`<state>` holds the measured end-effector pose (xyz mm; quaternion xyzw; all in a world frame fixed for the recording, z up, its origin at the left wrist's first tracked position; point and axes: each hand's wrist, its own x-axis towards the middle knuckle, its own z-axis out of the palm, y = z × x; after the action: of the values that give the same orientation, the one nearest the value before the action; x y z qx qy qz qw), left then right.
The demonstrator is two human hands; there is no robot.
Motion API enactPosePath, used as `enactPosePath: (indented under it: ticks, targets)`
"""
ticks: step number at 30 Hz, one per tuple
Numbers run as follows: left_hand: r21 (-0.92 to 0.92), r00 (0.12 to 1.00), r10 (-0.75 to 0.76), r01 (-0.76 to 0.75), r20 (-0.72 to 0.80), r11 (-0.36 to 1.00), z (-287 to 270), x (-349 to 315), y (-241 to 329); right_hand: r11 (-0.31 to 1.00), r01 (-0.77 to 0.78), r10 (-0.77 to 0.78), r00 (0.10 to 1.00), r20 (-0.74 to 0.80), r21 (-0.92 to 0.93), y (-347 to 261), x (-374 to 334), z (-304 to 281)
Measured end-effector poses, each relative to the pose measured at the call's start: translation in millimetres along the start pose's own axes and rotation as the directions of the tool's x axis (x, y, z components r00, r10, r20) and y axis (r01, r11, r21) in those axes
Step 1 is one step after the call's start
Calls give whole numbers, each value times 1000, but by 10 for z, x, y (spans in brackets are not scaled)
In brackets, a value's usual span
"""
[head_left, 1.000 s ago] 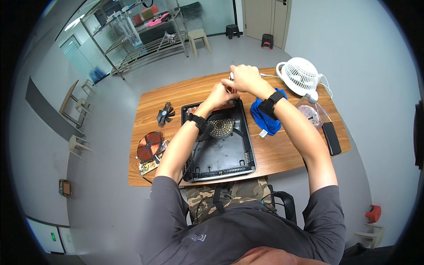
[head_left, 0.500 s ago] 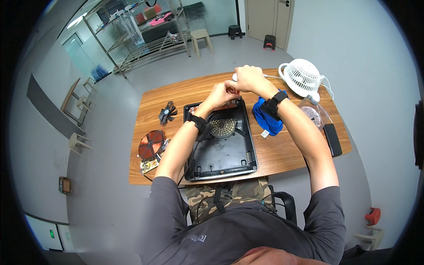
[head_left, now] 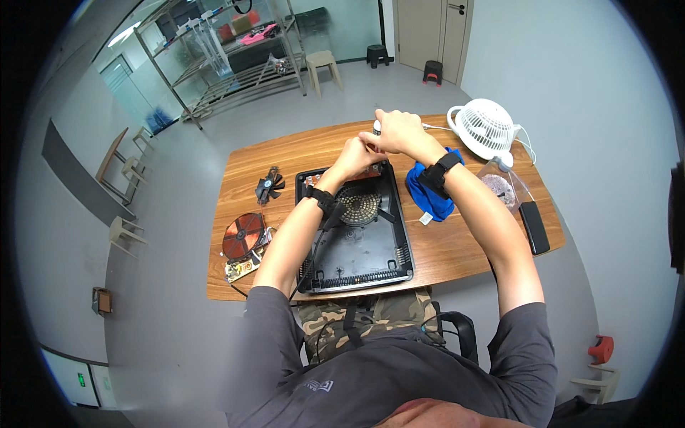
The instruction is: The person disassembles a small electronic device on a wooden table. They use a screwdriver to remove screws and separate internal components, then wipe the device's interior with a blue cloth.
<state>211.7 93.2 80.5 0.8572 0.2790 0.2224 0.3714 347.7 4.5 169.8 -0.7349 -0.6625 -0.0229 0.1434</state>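
Observation:
The open black housing of an induction cooker (head_left: pixel 360 250) lies on the table in front of me, with a round vent grille in its floor. An orange-brown circuit board (head_left: pixel 372 172) sits along its far edge, partly covered by my hands. At the far right corner my right hand (head_left: pixel 401 133) is closed round a white-ended upright tool that looks like a screwdriver (head_left: pixel 377 126). Right beside it, lower down, the fingers of my left hand (head_left: pixel 354 157) are pinched together near the tool's lower end. What they hold is hidden.
Left of the housing lie a black cooling fan (head_left: pixel 270 186), a copper coil (head_left: pixel 243 235) and a circuit board (head_left: pixel 242 269). To the right are a blue cloth (head_left: pixel 430 192), a white fan (head_left: pixel 486 128), a clear container (head_left: pixel 501 187) and a black flat slab (head_left: pixel 533 227). The wooden table (head_left: pixel 442 250) carries everything.
Both hands stay at the housing's far right corner. My right hand has shifted slightly, and more of the white tool end shows. The whole view has moved a little.

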Motion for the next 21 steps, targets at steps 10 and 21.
enactPosePath:
  ticks: [10,21]
  targets:
    - [-14,1000,2,-1,17,1000,36,-35,122,996,83,-75,976,-206,28,177,-88,147]
    - [155,995,56,-42,-86,987,102,-19,166,995,73,-56,974,-221,67,151,-87,197]
